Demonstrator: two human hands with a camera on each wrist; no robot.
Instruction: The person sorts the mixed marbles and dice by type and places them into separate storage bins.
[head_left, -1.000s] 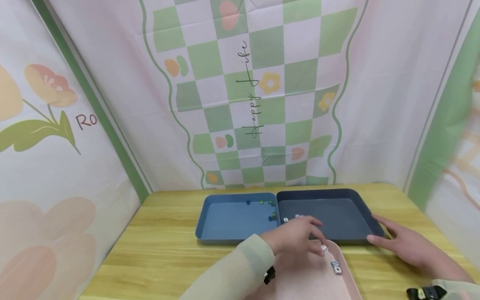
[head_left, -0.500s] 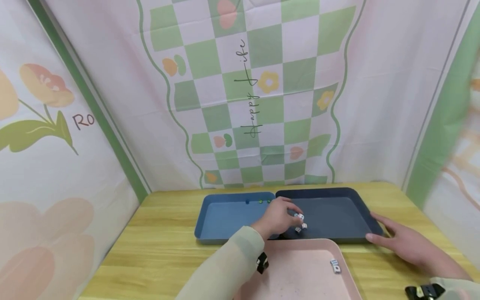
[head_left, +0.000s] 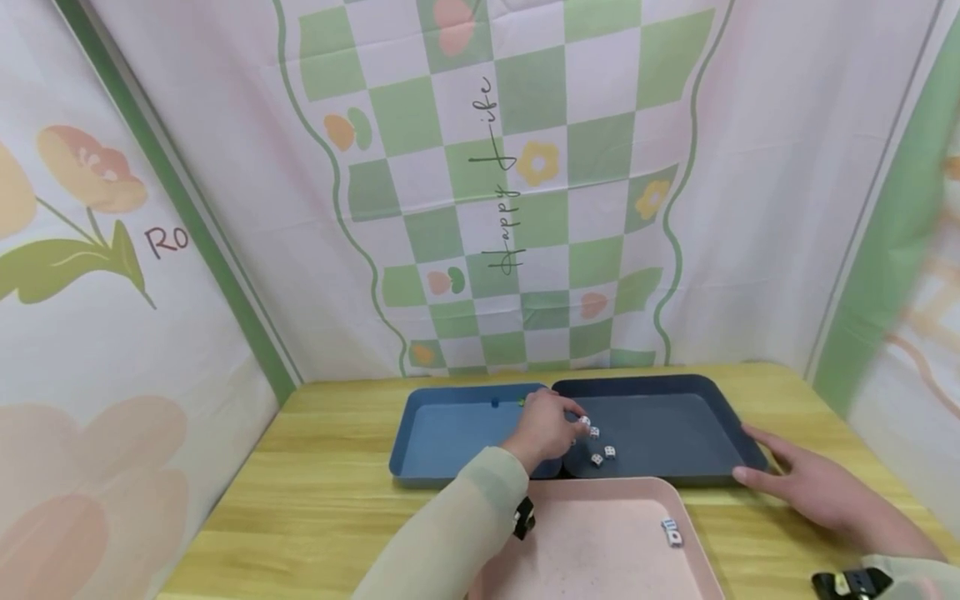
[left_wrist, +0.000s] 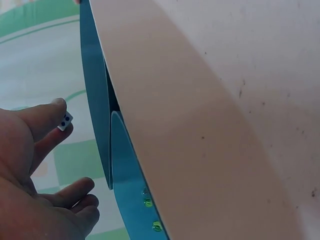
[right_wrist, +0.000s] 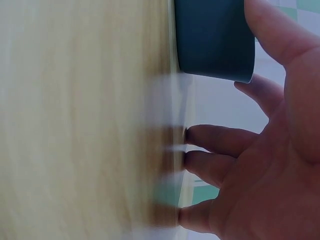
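Note:
My left hand (head_left: 546,427) is over the left side of the dark tray (head_left: 660,433), near the blue tray's side wall. Between thumb and index finger it pinches a white die (left_wrist: 65,121); the other fingers are loosely bent. Several white dice (head_left: 610,452) lie below in the dark tray, partly hidden by the hand. At the dark tray's right end, my right hand (head_left: 813,492) touches the outer wall with thumb and index finger, while its other fingertips (right_wrist: 196,135) rest on the table. Two more dice (head_left: 672,533) lie together in the pink tray (head_left: 585,550).
Left of the dark tray stands the blue tray (head_left: 450,437), with small green and blue beads (left_wrist: 148,202) in it. All three trays sit on the wooden table (head_left: 315,500). A patterned curtain (head_left: 517,208) closes off the back and sides.
My left hand has gone from the pink tray to the dark tray's left part with a die, then slightly further left. The pink tray holds one die fewer. My right hand stays in place.

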